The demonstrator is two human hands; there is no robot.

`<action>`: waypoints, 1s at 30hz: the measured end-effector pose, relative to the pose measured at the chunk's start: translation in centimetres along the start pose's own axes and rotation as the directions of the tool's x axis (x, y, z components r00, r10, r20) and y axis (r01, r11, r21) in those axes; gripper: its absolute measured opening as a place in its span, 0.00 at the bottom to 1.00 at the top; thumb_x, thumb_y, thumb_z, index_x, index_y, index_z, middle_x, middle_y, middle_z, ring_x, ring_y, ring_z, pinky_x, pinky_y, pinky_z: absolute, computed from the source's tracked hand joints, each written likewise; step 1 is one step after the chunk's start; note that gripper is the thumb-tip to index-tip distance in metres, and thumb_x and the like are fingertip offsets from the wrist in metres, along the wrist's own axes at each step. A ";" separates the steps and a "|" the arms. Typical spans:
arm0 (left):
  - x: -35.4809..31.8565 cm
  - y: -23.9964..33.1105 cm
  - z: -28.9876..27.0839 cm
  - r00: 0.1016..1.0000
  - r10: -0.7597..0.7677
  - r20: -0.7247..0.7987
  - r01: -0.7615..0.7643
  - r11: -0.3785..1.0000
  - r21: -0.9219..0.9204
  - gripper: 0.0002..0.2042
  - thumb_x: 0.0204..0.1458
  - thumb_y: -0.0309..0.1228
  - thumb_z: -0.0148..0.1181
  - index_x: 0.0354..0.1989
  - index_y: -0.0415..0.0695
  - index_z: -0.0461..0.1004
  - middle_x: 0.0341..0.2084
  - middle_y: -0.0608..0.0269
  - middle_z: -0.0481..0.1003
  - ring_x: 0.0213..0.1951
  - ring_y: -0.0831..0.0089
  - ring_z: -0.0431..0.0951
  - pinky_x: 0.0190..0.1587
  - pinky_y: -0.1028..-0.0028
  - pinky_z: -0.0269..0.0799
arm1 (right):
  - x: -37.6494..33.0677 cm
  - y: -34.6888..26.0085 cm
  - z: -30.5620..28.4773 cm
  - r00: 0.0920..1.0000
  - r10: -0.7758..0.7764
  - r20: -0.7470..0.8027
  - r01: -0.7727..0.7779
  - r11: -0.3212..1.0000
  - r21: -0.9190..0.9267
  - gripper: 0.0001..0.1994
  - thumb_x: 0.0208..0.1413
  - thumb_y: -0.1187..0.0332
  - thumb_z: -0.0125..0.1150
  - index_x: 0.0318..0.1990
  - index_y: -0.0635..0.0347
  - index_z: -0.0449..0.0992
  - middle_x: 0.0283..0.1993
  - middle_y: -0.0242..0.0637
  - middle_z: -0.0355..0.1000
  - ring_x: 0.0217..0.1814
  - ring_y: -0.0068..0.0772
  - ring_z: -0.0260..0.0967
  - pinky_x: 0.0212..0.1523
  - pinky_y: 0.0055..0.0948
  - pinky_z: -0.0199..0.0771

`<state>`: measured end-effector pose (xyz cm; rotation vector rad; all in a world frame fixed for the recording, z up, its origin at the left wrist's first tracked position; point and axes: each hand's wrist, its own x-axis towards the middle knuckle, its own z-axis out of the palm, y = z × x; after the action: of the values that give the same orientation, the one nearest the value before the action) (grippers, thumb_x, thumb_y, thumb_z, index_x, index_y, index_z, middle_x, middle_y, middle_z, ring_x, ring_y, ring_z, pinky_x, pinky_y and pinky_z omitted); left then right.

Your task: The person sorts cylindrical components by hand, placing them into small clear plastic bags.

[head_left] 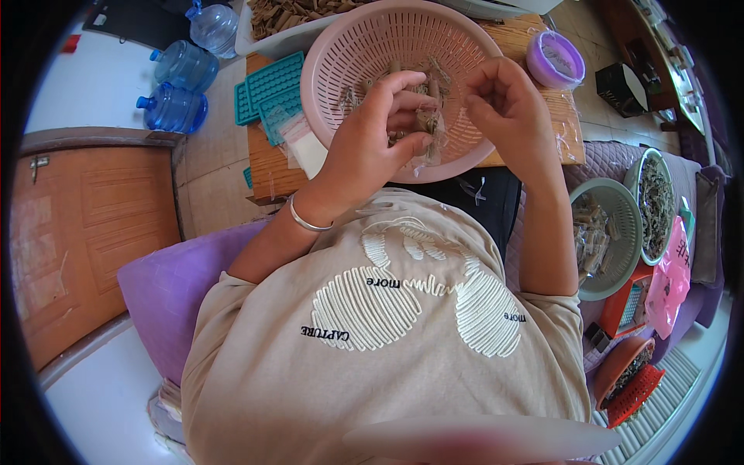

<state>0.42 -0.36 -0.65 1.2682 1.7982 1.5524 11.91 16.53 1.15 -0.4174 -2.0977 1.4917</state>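
Observation:
A round pink plastic basket (322, 66) stands on the wooden table, with dried brownish-green plant pieces (439, 75) on its slotted bottom. Over its near side, my left hand (372, 128) is closed round a small clear plastic bag (431, 146) with dried plant bits in it or against it; the fingers partly hide it. My right hand (508, 116) is raised at the basket's right rim, apart from the left. Its fingers are curled with thumb and fingertips together, and whatever they pinch, if anything, is too small to make out.
Teal moulded trays (279, 89) and a white packet (306, 143) lie left of the basket. A purple tub (555, 60) stands to its right. On the sofa, a grey-green basket (629, 232) holds filled packets. Blue water bottles (177, 108) stand on the floor.

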 end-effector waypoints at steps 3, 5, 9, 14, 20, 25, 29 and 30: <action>-0.1 -0.2 0.4 0.997 0.080 -0.014 -0.078 0.991 0.109 0.32 0.46 0.19 0.65 0.61 0.44 0.60 0.49 0.53 0.75 0.43 0.64 0.81 0.44 0.70 0.77 | -0.6 -0.9 0.9 0.999 0.035 0.031 -0.033 0.999 -0.042 0.09 0.50 0.75 0.62 0.38 0.66 0.71 0.31 0.34 0.70 0.33 0.25 0.70 0.36 0.24 0.72; -0.3 -0.2 0.6 0.986 0.165 -0.007 -0.159 0.960 0.233 0.32 0.46 0.19 0.65 0.61 0.44 0.59 0.49 0.53 0.75 0.43 0.64 0.80 0.44 0.70 0.77 | -0.7 -1.2 1.4 0.997 0.063 0.046 -0.058 0.993 -0.099 0.09 0.49 0.76 0.62 0.38 0.66 0.71 0.30 0.35 0.71 0.32 0.26 0.70 0.36 0.25 0.72; -0.3 -0.4 0.6 0.957 0.287 0.037 -0.277 0.870 0.408 0.34 0.46 0.19 0.65 0.63 0.44 0.58 0.49 0.53 0.75 0.43 0.64 0.81 0.44 0.70 0.77 | -0.1 -0.7 1.1 0.995 0.052 0.088 -0.031 0.976 -0.215 0.09 0.47 0.77 0.61 0.37 0.65 0.70 0.29 0.39 0.71 0.32 0.30 0.70 0.37 0.28 0.72; -0.1 -0.4 0.3 1.000 0.013 -0.003 -0.013 1.000 -0.020 0.33 0.47 0.15 0.62 0.63 0.45 0.58 0.51 0.55 0.74 0.43 0.68 0.80 0.45 0.72 0.77 | 0.4 0.0 0.1 0.987 0.025 0.157 0.008 0.979 -0.201 0.09 0.47 0.77 0.61 0.37 0.65 0.71 0.29 0.39 0.71 0.32 0.31 0.70 0.37 0.29 0.72; 0.2 -2.0 -0.2 0.994 -0.026 0.106 0.058 0.949 -0.310 0.21 0.55 0.21 0.60 0.58 0.42 0.65 0.50 0.61 0.72 0.46 0.75 0.75 0.48 0.78 0.73 | 0.7 0.7 -0.9 0.942 0.081 0.325 -0.095 0.995 0.027 0.09 0.52 0.83 0.56 0.40 0.63 0.68 0.34 0.25 0.65 0.35 0.13 0.63 0.36 0.15 0.66; 0.6 -1.6 -0.3 0.995 0.024 0.096 -0.006 0.984 -0.179 0.11 0.57 0.23 0.58 0.48 0.40 0.74 0.46 0.63 0.74 0.46 0.77 0.74 0.48 0.77 0.71 | 0.5 0.5 0.1 0.958 0.116 0.263 -0.155 0.978 0.136 0.08 0.56 0.80 0.57 0.42 0.64 0.68 0.35 0.26 0.66 0.35 0.13 0.63 0.33 0.14 0.65; 0.7 -1.7 -0.6 0.992 0.049 0.117 -0.038 0.995 -0.093 0.08 0.56 0.22 0.58 0.43 0.39 0.77 0.42 0.65 0.76 0.44 0.79 0.74 0.45 0.78 0.71 | 0.4 1.0 1.1 0.985 0.105 0.136 -0.118 0.988 0.095 0.08 0.52 0.77 0.61 0.40 0.65 0.71 0.32 0.32 0.70 0.35 0.20 0.68 0.36 0.20 0.71; 0.7 -1.7 -0.6 0.992 0.047 0.117 -0.036 0.995 -0.091 0.08 0.56 0.22 0.58 0.43 0.39 0.77 0.42 0.65 0.76 0.44 0.79 0.74 0.45 0.78 0.71 | 0.3 0.8 1.1 0.989 0.078 0.124 -0.089 0.992 0.089 0.08 0.53 0.77 0.60 0.40 0.65 0.71 0.32 0.32 0.70 0.35 0.19 0.68 0.36 0.20 0.71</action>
<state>-1.03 -0.01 -1.95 1.3340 1.6208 1.5278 10.96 16.12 0.15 -0.3924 -2.1138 1.6961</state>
